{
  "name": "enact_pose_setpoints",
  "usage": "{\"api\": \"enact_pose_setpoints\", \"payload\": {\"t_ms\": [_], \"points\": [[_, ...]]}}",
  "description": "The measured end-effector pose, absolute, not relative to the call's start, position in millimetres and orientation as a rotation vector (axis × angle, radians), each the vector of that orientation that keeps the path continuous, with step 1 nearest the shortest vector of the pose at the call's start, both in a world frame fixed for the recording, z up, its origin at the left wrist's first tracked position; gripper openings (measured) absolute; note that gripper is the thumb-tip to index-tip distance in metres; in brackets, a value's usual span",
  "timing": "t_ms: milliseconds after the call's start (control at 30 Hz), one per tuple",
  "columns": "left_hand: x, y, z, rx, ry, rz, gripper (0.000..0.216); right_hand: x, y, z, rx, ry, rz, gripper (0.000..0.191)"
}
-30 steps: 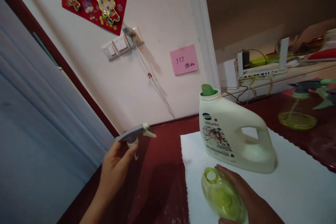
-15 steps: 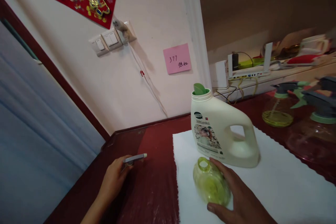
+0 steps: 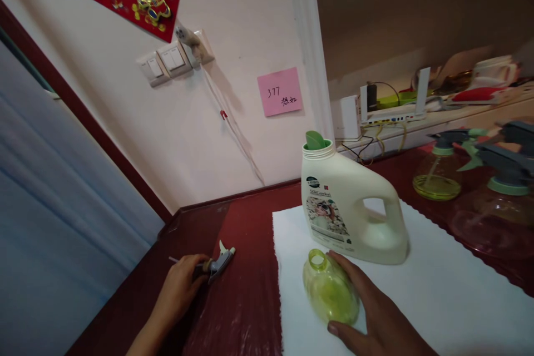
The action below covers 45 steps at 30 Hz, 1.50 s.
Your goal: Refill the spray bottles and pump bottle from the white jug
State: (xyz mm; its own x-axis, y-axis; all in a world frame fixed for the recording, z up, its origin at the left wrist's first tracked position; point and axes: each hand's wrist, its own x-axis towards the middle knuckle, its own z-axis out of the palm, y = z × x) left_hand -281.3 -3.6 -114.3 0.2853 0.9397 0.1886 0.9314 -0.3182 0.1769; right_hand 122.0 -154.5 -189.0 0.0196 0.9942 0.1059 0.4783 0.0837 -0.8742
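My left hand [image 3: 182, 283] is closed around a grey and pale spray nozzle [image 3: 221, 262] low over the dark red table at the left. The nozzle's head sticks out to the right of my fingers, and a thin tube end shows on the other side. With thumb and fingers on its right side, my right hand [image 3: 375, 311] grips a yellow-green see-through bottle [image 3: 331, 289] with an uncapped round mouth. That bottle leans on the white sheet [image 3: 421, 295]. Just behind it stands a large cream detergent jug [image 3: 350, 206] with an open handle and a green pour spout.
Spray bottles with grey-green triggers stand at the right, one with yellow liquid [image 3: 437, 183], another pinkish [image 3: 496, 217]. A white router [image 3: 394, 117] and cables sit on the shelf behind. A blue curtain [image 3: 62, 206] hangs left. A pink note [image 3: 279, 92] is on the wall.
The spray nozzle in my left hand has turned, so its trigger and tube end now show. My right hand keeps its grip on the bottle, and the view has shifted slightly.
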Motion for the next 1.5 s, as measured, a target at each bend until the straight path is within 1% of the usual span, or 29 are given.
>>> {"api": "enact_pose_setpoints", "payload": {"t_ms": [133,267,333,433,467,533,633,667,733,800,833,900,967,1100,1267,1400,1500], "points": [[-278.2,-7.3,-99.5,2.543,1.798,0.455,0.034,121.1,-155.5,-184.7,-1.492,-1.574,0.809,0.093],[-244.9,-21.8,-73.8,2.542,1.723,0.691,0.037,118.0,-157.3,-187.0,-1.463,-1.555,0.659,0.091],[-214.3,-34.8,-61.6,2.446,1.611,0.778,0.039,114.9,-160.6,-190.0,-1.430,-1.524,0.526,0.081],[-160.8,-57.8,-51.9,2.194,1.360,0.841,0.043,114.4,-167.9,-186.3,-1.392,-1.417,0.350,0.051],[-143.4,-65.0,-51.6,2.115,1.290,0.782,0.048,117.5,-169.9,-181.0,-1.379,-1.381,0.292,0.041],[-111.7,-77.0,-55.0,1.962,1.195,0.697,0.061,130.8,-170.8,-163.5,-1.353,-1.343,0.164,0.033],[-75.0,-86.3,-67.3,1.908,1.010,0.572,0.097,164.6,-160.1,-128.3,-1.356,-1.296,-0.011,0.037],[-66.0,-87.1,-72.9,1.909,0.979,0.547,0.106,176.9,-153.3,-117.7,-1.368,-1.229,-0.041,0.040],[-52.6,-86.6,-85.9,1.905,0.976,0.538,0.114,199.0,-137.0,-102.9,-1.396,-1.129,0.009,0.055],[-45.2,-84.6,-100.5,1.883,1.000,0.565,0.112,215.1,-120.0,-98.1,-1.425,-1.094,0.156,0.065],[-43.5,-83.5,-107.8,1.871,1.007,0.579,0.106,220.6,-112.4,-98.6,-1.425,-1.102,0.262,0.066],[-43.6,-81.7,-120.4,1.837,0.999,0.625,0.093,226.7,-99.9,-102.1,-1.415,-1.125,0.448,0.059],[-47.5,-80.7,-127.7,1.780,0.973,0.691,0.083,227.8,-91.6,-105.6,-1.405,-1.118,0.534,0.052],[-62.4,-78.1,-119.3,1.599,0.933,0.814,0.081,221.8,-82.3,-108.4,-1.378,-1.031,0.539,0.052],[-80.6,-70.9,-78.2,1.471,0.932,0.978,0.073,211.6,-78.2,-104.1,-1.357,-0.923,0.488,0.056],[-86.6,-67.0,-52.8,1.513,1.037,1.061,0.072,214.8,-91.5,-79.2,-1.364,-0.870,0.399,0.055],[-81.6,-61.7,-48.0,1.544,1.010,1.049,0.073,226.1,-111.2,-50.5,-1.384,-0.858,0.351,0.059]]}}
